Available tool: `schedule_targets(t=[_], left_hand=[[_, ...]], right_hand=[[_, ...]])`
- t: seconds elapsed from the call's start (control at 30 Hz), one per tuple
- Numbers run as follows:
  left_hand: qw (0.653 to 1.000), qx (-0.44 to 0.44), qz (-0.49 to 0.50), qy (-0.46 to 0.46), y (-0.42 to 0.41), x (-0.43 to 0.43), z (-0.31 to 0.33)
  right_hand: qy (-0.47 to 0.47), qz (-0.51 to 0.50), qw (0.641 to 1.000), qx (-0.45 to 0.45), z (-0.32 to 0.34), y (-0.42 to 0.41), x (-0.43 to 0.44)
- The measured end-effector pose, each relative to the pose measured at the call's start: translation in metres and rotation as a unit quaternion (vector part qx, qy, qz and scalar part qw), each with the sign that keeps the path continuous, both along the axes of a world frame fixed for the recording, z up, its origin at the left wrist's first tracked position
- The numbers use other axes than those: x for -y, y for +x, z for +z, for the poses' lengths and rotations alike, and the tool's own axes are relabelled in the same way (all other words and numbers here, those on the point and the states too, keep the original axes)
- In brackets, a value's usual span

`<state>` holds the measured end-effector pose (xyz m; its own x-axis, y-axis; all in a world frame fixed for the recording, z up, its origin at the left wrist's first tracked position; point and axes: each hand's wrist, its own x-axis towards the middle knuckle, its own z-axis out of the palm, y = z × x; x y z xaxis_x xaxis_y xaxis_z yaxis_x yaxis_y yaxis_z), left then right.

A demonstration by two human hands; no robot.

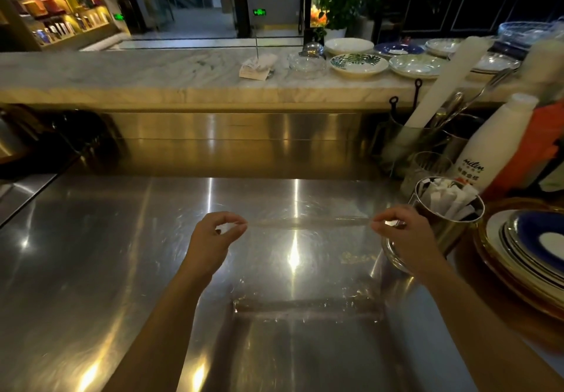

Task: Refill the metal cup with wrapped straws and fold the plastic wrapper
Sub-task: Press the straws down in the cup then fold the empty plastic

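A clear plastic wrapper (pixel 305 272) hangs stretched between my two hands above the steel counter (pixel 91 254). My left hand (pixel 213 239) pinches its upper left corner. My right hand (pixel 403 236) pinches the upper right corner. The wrapper's lower edge (pixel 308 306) looks creased and rests near the counter. Just right of my right hand stands the metal cup (pixel 457 223), upright and filled with white wrapped straws (pixel 448 197).
A stack of blue and gold plates (pixel 525 251) sits at the right edge. Behind the cup are a glass (pixel 427 165), a white bottle (pixel 494 147) and a utensil holder (pixel 406 141). The marble ledge (pixel 152 71) beyond carries several dishes (pixel 358 63).
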<state>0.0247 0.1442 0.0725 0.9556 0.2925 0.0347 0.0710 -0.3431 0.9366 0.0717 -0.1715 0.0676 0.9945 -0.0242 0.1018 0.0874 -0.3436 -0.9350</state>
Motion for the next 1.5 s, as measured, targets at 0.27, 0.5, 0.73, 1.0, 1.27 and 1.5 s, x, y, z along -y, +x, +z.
schedule_targets(t=[0.27, 0.5, 0.73, 1.0, 1.27, 1.5], left_hand=[[0.994, 0.017, -0.038, -0.104, 0.000, -0.006, 0.011], [0.978, -0.020, -0.094, 0.187, 0.005, -0.012, 0.035], [0.939, -0.046, -0.303, 0.157, 0.022, 0.042, 0.059], [0.943, -0.048, -0.327, -0.031, 0.041, 0.059, 0.038], [0.959, -0.027, -0.207, -0.189, 0.043, 0.043, 0.030], [0.969, 0.008, -0.117, -0.219, 0.040, 0.059, 0.027]], right_hand=[[0.129, 0.076, 0.989, 0.013, 0.020, -0.001, -0.007], [0.099, 0.122, 0.984, 0.083, 0.057, 0.002, -0.009], [0.034, 0.233, 0.970, 0.059, 0.077, 0.012, -0.015], [0.108, 0.208, 0.972, 0.005, 0.066, 0.024, -0.009], [0.334, 0.212, 0.901, -0.178, 0.023, 0.023, 0.008], [0.328, 0.257, 0.885, -0.208, 0.001, 0.023, -0.002]])
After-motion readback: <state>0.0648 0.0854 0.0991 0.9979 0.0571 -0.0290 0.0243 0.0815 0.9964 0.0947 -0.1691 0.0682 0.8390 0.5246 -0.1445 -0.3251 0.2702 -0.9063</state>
